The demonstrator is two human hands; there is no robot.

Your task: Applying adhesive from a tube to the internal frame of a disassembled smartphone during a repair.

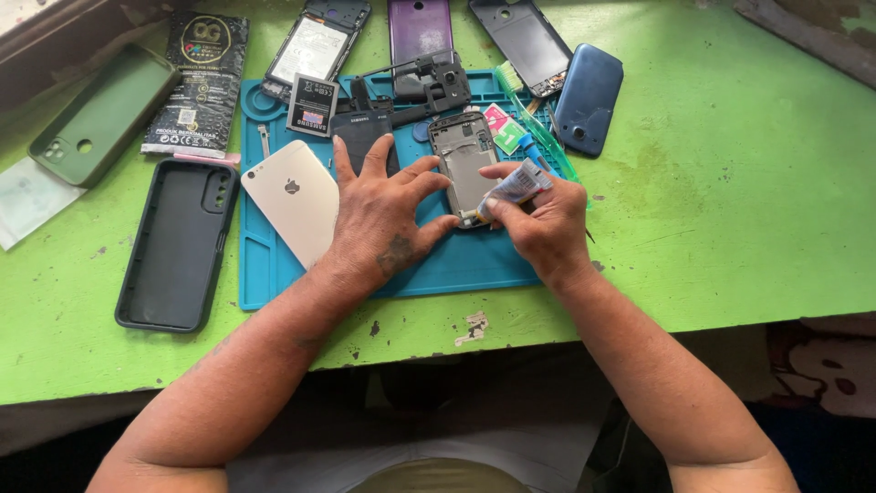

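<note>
Two hands work on an opened grey phone frame (464, 167) on a blue rubber mat (456, 265).
Left hand (383, 215) fingers spread, steadying the frame's left edge; right hand (544, 224) pinches a small glue tube (513, 188) at its lower right edge. Bare green table (730, 201) lies open rightward.

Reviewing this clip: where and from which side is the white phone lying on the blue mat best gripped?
Probably the white phone is best gripped across its two long edges near the top end, coming from above left. It lies flat, back up, on the blue mat; the left hand and wrist cover its lower right corner.
</note>
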